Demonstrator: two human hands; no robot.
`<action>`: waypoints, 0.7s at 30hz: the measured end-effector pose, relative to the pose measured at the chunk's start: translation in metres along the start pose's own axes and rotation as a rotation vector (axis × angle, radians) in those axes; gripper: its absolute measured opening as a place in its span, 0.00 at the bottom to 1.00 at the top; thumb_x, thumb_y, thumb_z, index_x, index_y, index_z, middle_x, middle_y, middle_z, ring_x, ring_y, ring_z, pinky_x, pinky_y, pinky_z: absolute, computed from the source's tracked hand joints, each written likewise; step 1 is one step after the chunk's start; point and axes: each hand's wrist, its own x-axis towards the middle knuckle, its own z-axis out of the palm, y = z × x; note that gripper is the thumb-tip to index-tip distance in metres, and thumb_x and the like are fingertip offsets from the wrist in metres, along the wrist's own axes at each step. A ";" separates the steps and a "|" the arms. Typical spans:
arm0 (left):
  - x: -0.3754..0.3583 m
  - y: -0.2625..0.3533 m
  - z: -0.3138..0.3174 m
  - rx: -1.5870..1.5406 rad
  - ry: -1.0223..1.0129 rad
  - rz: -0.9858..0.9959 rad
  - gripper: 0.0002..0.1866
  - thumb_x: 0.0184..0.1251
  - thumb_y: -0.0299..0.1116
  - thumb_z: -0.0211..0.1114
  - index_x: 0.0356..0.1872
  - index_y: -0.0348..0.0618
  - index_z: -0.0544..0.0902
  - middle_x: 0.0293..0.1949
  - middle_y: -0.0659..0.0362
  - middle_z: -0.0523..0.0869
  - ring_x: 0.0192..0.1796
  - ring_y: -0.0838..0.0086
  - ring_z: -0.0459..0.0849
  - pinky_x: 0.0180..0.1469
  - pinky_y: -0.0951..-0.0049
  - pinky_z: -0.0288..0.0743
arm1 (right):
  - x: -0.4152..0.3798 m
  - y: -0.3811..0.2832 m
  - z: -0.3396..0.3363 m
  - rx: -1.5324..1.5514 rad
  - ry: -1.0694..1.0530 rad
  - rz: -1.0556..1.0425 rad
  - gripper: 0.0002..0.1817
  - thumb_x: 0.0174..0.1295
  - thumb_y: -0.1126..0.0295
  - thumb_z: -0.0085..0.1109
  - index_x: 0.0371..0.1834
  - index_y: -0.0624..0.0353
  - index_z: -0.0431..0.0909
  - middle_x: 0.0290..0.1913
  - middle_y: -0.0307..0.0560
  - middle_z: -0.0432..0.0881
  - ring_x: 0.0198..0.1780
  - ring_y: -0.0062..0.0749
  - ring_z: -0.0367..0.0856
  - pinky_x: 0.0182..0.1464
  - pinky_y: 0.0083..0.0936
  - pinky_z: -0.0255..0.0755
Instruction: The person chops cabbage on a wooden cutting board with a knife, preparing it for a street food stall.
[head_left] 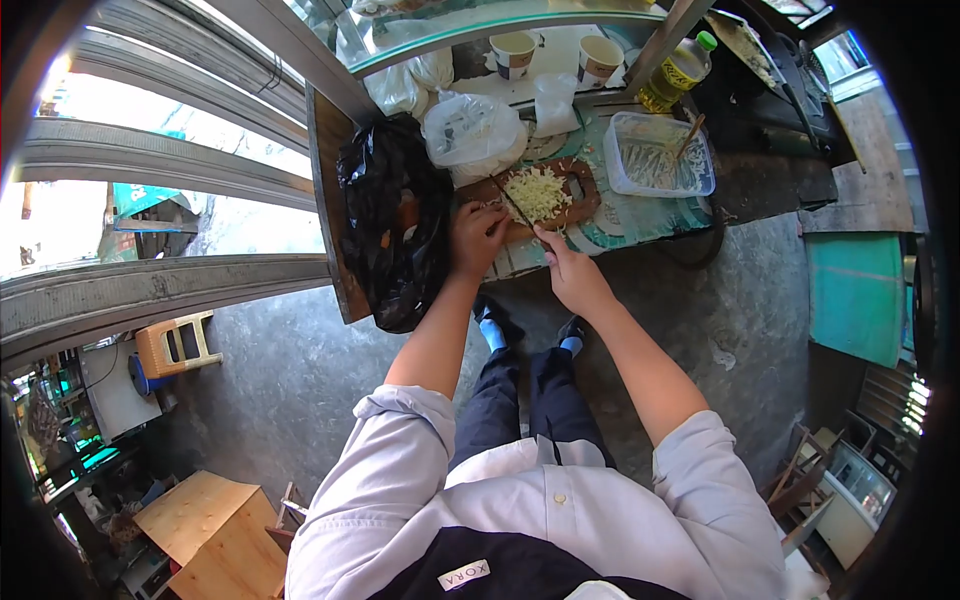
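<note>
A brown wooden cutting board [584, 208] lies on the worktop under a heap of finely chopped pale yellow-green vegetable [540, 192]. In my right hand [580, 280] is the handle of a knife [516, 205], its dark blade running along the left side of the heap. My left hand [478, 238] rests at the board's left end with fingers curled close to the blade; whatever lies beneath them is hidden. Just left of that hand sits a black plastic bag [395, 210]. Beyond it is a tub covered in clear plastic [474, 132].
A clear plastic container [660, 160] with shreds and a utensil stands to the right. Behind are two paper cups [513, 56] and a yellow oil bottle [680, 72] with a green cap. A glass case [510, 30] borders the worktop's back; metal rails [170, 290] run along the left.
</note>
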 end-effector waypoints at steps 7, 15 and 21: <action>-0.004 -0.006 0.006 -0.017 0.032 -0.010 0.06 0.50 0.28 0.76 0.30 0.43 0.89 0.38 0.57 0.90 0.47 0.58 0.84 0.53 0.60 0.77 | -0.001 0.003 0.000 0.026 -0.067 0.042 0.22 0.72 0.70 0.44 0.69 0.45 0.63 0.41 0.65 0.83 0.41 0.66 0.81 0.43 0.56 0.73; -0.003 -0.003 0.002 -0.014 0.017 0.002 0.06 0.51 0.28 0.75 0.31 0.42 0.89 0.38 0.56 0.90 0.46 0.60 0.85 0.54 0.63 0.77 | 0.003 -0.001 0.003 -0.129 -0.223 0.195 0.23 0.72 0.71 0.45 0.69 0.46 0.61 0.38 0.67 0.82 0.40 0.67 0.81 0.43 0.54 0.73; 0.001 0.006 -0.002 -0.040 -0.002 -0.084 0.08 0.50 0.31 0.77 0.31 0.43 0.88 0.37 0.57 0.89 0.47 0.59 0.84 0.54 0.62 0.76 | 0.003 0.002 -0.017 -0.034 -0.073 0.075 0.22 0.71 0.69 0.45 0.68 0.46 0.65 0.37 0.67 0.83 0.41 0.65 0.81 0.44 0.54 0.72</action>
